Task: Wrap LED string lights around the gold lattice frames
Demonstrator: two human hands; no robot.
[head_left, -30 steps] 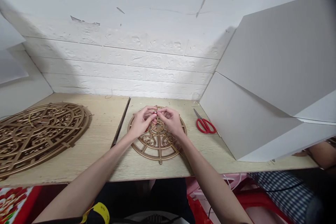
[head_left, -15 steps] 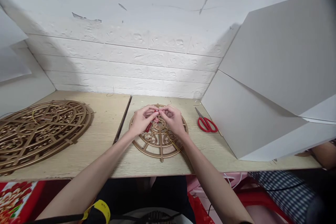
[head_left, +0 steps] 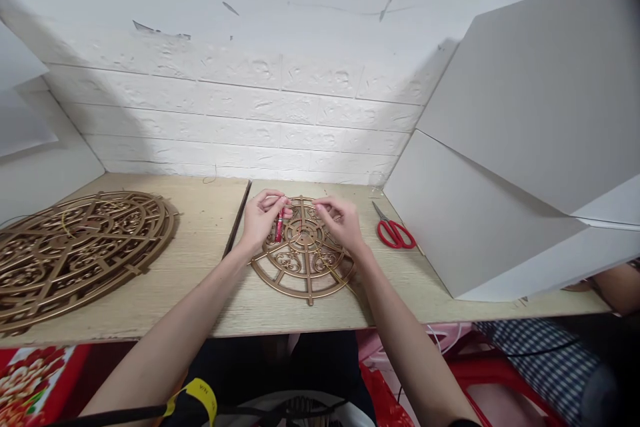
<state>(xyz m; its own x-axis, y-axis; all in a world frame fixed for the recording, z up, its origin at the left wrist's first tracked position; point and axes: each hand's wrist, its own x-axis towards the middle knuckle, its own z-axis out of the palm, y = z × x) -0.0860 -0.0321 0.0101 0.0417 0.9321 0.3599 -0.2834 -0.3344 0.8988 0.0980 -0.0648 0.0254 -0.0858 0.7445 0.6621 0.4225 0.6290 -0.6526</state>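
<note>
A small round gold fretwork disc [head_left: 304,265] lies flat on the wooden tabletop [head_left: 200,260] in front of me. My left hand [head_left: 263,220] hovers over the disc's left edge, fingers pinched on a small red cylindrical piece [head_left: 279,225] held upright. My right hand [head_left: 343,221] is over the disc's upper right, thumb and fingers pinched together; what they hold, perhaps a fine thread, is too thin to make out. A thin gold wire runs across the disc under my right wrist.
A stack of larger gold fretwork discs [head_left: 75,250] lies at the left. Red-handled scissors [head_left: 395,232] lie to the right of the small disc. A grey cardboard partition [head_left: 500,213] stands on the right, with another person's arm [head_left: 615,287] behind it. A white brick wall rises behind the table.
My hands, pinched together over the disc's centre, have drawn apart: the left moved left with the red piece, the right moved slightly right.
</note>
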